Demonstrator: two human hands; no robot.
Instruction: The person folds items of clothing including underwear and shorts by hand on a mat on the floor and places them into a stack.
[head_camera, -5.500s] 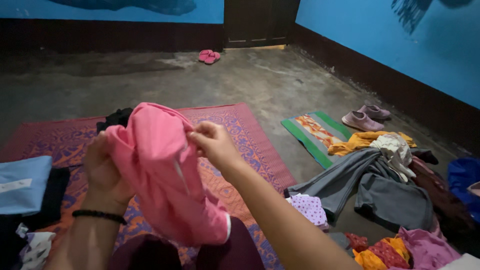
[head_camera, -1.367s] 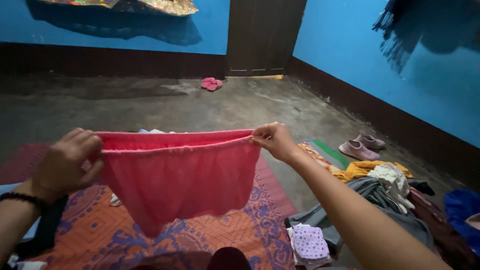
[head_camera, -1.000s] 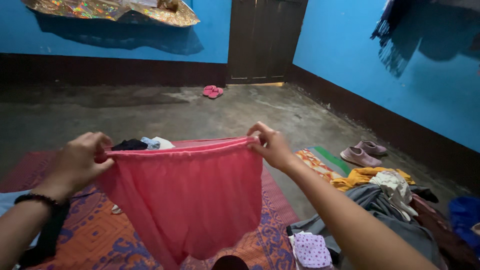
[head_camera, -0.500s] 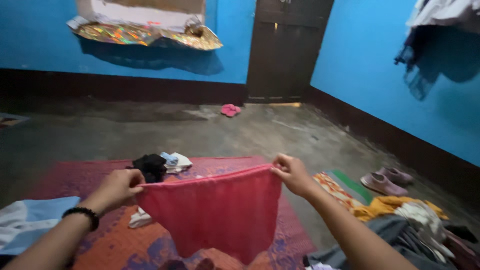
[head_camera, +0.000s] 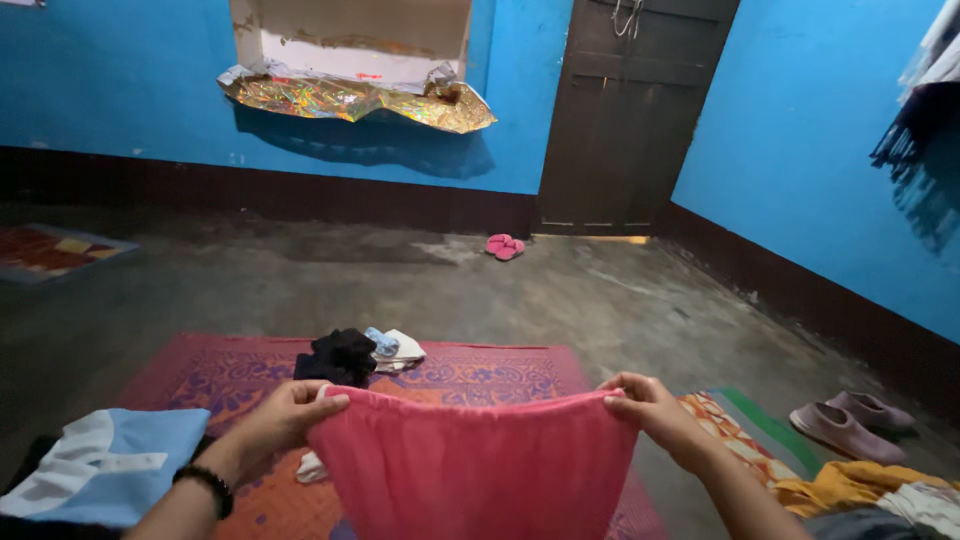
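head view | your left hand (head_camera: 283, 418) and right hand (head_camera: 648, 411) each pinch a top corner of the pink garment (head_camera: 478, 468), fingers closed on its hem | garment hangs stretched flat above the patterned mat (head_camera: 470, 373) | small pile beyond, probably socks (head_camera: 352, 353), on mat

I see a dim room with bright blue walls (head_camera: 120, 90) over a dark base band, a bare grey concrete floor (head_camera: 300, 285), a dark wooden door (head_camera: 630, 110), and a wall recess (head_camera: 350, 40) edged with what may be shiny foil.
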